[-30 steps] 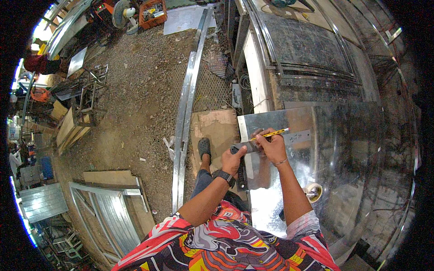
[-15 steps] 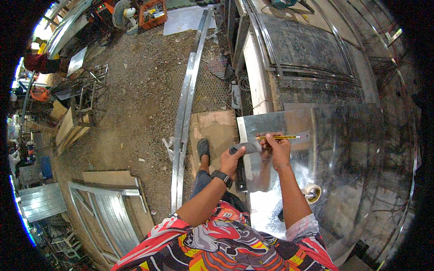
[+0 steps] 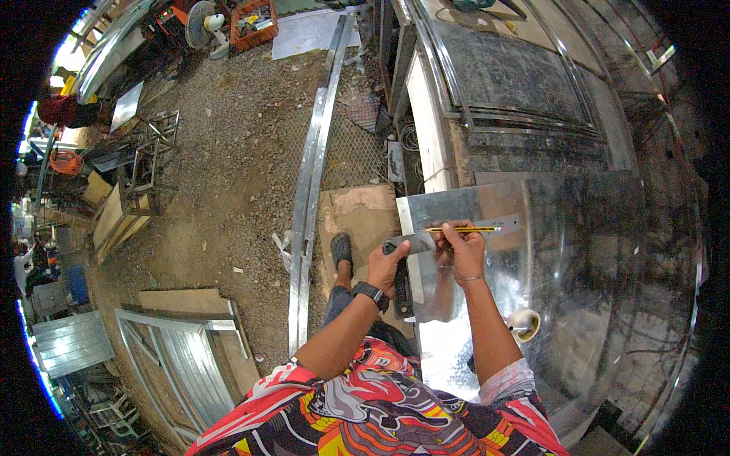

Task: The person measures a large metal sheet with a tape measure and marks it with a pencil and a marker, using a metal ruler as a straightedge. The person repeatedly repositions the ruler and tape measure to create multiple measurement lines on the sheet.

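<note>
So on my head cam feed, the right hand [image 3: 465, 254] is mostly closed, with a yellow-and-black pencil [image 3: 483, 229] pinched between thumb and fingers, lying nearly level in my view with its point toward the left. Honestly can't tell if the tip is touching anything. The left hand [image 3: 385, 267] is about half curled, thumb laid on top of a metal square [image 3: 414, 243] near its corner; the other fingers are mostly out of my sight, so I can't say how they grip underneath. The square's blade runs across the left part of a big shiny metal sheet [image 3: 585, 243], passing under the right hand, and its dark stock [image 3: 403, 292] lies along the sheet's left edge. I can see a dark watch [image 3: 372, 296] on the left wrist and a thin bracelet [image 3: 471, 278] on the right one. A roll of tape [image 3: 535, 327] sits on the sheet beside the right forearm [image 3: 488, 323]. Left of the sheet there's a plywood board [image 3: 369, 201] with a foot in a dark clog [image 3: 342, 247] on it, then long metal channels [image 3: 308, 182] on gravelly ground [image 3: 220, 144]
</note>
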A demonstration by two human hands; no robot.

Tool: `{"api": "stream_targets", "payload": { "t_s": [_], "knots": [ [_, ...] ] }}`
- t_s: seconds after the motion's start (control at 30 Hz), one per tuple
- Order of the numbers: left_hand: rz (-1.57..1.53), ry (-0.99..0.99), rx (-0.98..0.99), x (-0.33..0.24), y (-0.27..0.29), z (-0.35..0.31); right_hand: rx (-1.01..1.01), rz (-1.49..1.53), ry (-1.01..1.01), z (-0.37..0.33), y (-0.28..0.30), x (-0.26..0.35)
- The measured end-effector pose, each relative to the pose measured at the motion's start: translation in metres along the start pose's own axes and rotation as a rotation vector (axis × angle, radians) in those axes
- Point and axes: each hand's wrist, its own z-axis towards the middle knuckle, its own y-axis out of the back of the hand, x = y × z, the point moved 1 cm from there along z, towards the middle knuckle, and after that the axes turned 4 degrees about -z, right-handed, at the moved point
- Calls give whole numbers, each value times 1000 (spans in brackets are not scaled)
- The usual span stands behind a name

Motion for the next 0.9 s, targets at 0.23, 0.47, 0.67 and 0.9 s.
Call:
{"api": "stream_targets", "payload": {
  "t_s": [0.23,0.47,0.67,0.9],
  "knots": [
    [14,-15,7,9,7,9,-3,114,-24,-8,-7,10],
    [77,-57,-2,7,6,9,-6,124,-30,-9,-8,14],
    [91,-75,5,1,1,3,-7,132,-12,-8,-8,11],
    [174,-108,-78,13,7,16,8,41,20,-1,-7,4]
  ]
}}
